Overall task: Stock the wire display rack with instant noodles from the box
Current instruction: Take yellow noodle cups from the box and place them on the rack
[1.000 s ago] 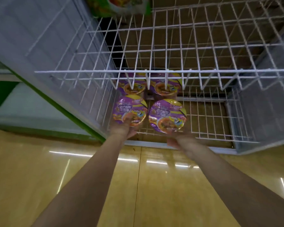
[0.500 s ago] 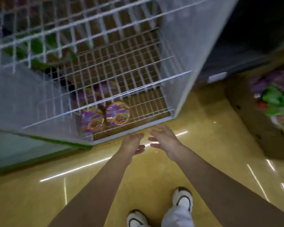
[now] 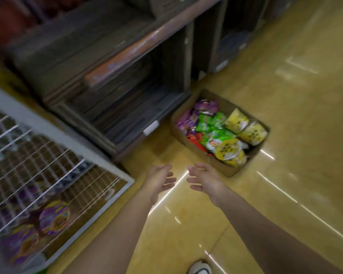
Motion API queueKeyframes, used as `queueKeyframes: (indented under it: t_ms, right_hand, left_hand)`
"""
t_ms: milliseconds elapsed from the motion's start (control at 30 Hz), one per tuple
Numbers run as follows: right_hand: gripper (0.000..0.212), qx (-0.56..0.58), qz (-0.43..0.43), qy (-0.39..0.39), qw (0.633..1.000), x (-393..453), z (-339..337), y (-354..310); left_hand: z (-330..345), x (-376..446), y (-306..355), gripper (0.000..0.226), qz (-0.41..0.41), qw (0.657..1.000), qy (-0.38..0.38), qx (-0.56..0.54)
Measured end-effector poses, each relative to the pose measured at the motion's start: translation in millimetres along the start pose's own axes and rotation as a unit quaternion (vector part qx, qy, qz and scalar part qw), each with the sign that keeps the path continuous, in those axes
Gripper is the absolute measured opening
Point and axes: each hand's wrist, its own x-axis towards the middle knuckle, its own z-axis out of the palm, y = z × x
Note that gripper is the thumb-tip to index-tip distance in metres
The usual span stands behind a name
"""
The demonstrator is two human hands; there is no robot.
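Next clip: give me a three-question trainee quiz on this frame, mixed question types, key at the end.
1. True or false: both hands, left hand and right hand, are empty.
2. The cardboard box sits: A) inside the wire rack, B) on the floor, C) on the wooden shelf.
3. Fill in: the bowls already in the rack have ____ lids.

Key: 1 true; 2 B; 3 purple.

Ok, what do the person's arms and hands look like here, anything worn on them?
Both forearms are bare, with no sleeves in view. The left hand and right hand wear no gloves; no watch, ring or band can be made out, though the frame is blurred.
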Motion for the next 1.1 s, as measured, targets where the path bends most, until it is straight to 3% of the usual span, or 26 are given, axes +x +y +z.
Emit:
queueKeyframes:
  t_ms: [333, 467, 700, 933, 1100]
  right_hand:
    - [0.031, 0.056, -0.010, 0.089, 0.994, 15.6, -159.7, -47.1]
    - [0.038, 0.049, -0.006, 0.102, 0.994, 40.7, -205.8, -61.5]
    - [0.042, 0.020, 0.034, 0.079, 0.996, 127.4, -288.2, -104.3]
    - [0.008, -0.060, 0.080, 0.065, 0.993, 212.8, -336.4, -112.9]
    - [0.017, -0.073, 0.113, 0.031, 0.990, 258.7, -343.5, -117.1]
  left_hand:
    - [171.8, 19.5, 16.0, 0.012, -0.008, 0.994, -0.085, 0.075]
    - [217.8, 49.1, 24.3, 0.012, -0.010, 0.989, -0.093, 0.112]
    - [284.0, 136.1, 27.3, 0.026, -0.054, 0.992, -0.045, 0.103]
    - [339.4, 181.7, 3.1, 0.037, -0.148, 0.987, 0.007, 0.068]
    - [351.4, 212.5, -2.6, 0.041, -0.196, 0.979, 0.041, 0.025]
